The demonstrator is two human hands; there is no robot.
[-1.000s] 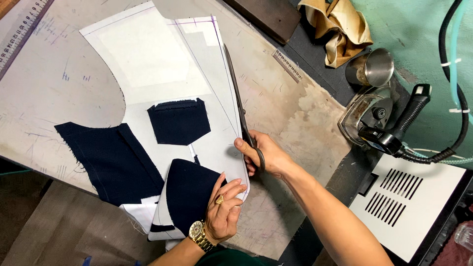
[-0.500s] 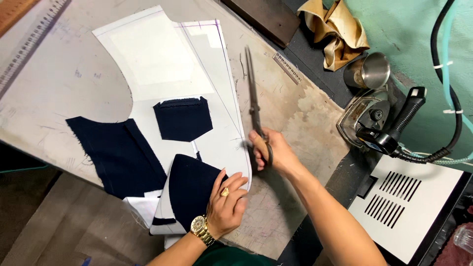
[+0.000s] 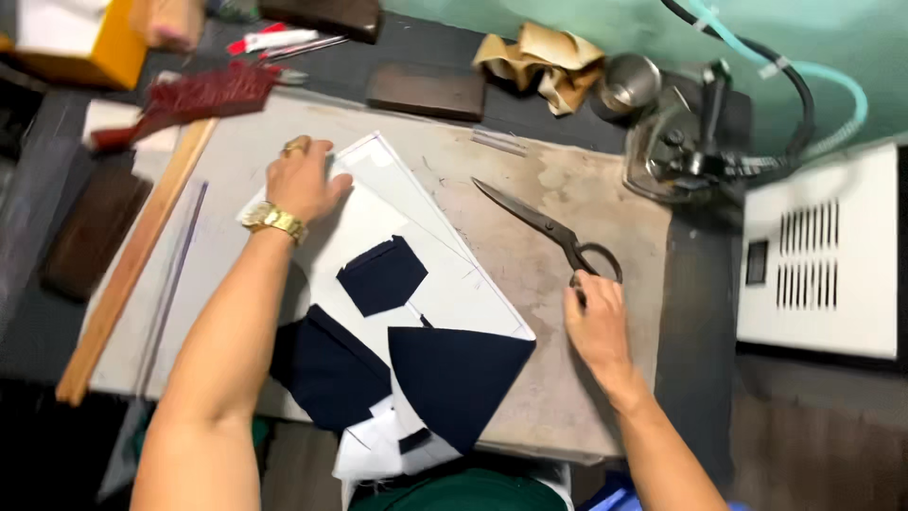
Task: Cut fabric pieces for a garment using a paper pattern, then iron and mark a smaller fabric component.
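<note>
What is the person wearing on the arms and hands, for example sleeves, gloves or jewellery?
Both forearms are bare: no sleeves or gloves show. The left hand has a gold-coloured ring on one finger and a gold-coloured wristwatch with a metal band. The right hand shows nothing worn.

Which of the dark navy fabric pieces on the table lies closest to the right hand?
The large pointed navy piece near the table's front edge. Its tip points toward the right hand, while the small pentagon piece and the left piece lie farther away.

L hand (image 3: 301,180) flat on white pattern sheet (image 3: 378,227), R hand (image 3: 594,317) touching scissors (image 3: 553,232) handles.
</note>
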